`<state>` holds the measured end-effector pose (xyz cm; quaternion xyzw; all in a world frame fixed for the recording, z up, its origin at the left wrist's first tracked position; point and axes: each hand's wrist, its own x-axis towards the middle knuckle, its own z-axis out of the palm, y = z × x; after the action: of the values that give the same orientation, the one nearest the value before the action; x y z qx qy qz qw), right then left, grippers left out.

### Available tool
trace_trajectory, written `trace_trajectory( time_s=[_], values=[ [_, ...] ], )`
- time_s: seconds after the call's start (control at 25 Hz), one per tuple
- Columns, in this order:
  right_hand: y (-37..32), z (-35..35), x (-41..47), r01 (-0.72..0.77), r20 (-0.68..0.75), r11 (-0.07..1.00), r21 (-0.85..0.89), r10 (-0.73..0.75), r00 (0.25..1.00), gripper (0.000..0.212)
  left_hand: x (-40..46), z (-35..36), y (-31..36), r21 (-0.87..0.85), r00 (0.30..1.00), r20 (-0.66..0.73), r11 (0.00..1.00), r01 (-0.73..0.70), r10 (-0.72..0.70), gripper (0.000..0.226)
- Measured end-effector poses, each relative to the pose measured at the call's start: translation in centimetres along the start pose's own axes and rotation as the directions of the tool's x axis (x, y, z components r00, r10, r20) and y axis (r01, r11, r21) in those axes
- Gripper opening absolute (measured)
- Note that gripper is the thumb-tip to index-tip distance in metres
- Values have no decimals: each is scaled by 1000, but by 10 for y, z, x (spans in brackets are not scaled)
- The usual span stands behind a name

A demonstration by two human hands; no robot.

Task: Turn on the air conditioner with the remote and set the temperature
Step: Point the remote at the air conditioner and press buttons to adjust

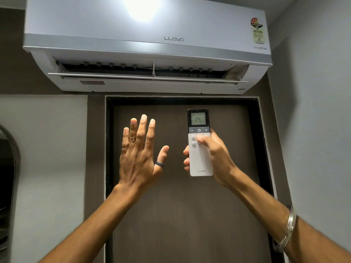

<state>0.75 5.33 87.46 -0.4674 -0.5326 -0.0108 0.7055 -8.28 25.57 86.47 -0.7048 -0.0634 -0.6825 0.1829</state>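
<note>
From the head camera, the right hand (210, 154) is wrapped around the lower half of a white Lloyd remote (199, 143), held upright and aimed toward the Lloyd split air conditioner (144, 44) mounted on the wall above; the thumb lies across the white buttons just under the dark strip that carries minus, power and plus. The remote's screen (198, 119) reads 24, and the unit's louver (148, 77) stands open, so the unit is probably running, though no display shows on its front. The left hand (140, 154) is raised beside the remote, apart from it, fingers spread and holding nothing. To set the temperature well, the thumb should slide up onto the plus or minus key, press once at a time, and the remote's top end should stay pointed at the unit while the screen is checked after each press. There is no tabletop here: behind the hands is a dark brown door (182, 205) in a dark frame, grey walls on either side, and what may be an arched mirror (7, 168) at the left edge.
</note>
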Motion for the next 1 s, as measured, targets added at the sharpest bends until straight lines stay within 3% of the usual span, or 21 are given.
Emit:
trace_trajectory(
  time_s=[0.68,1.0],
  values=[
    [-16,13,-1,63,7,997,-49,-63,998,27,21,-16,1,-1,998,-44,999,-37,37,78],
    [-17,16,-2,70,-29,996,-61,-71,997,38,23,-21,-2,29,997,-53,998,-56,57,78]
  ],
)
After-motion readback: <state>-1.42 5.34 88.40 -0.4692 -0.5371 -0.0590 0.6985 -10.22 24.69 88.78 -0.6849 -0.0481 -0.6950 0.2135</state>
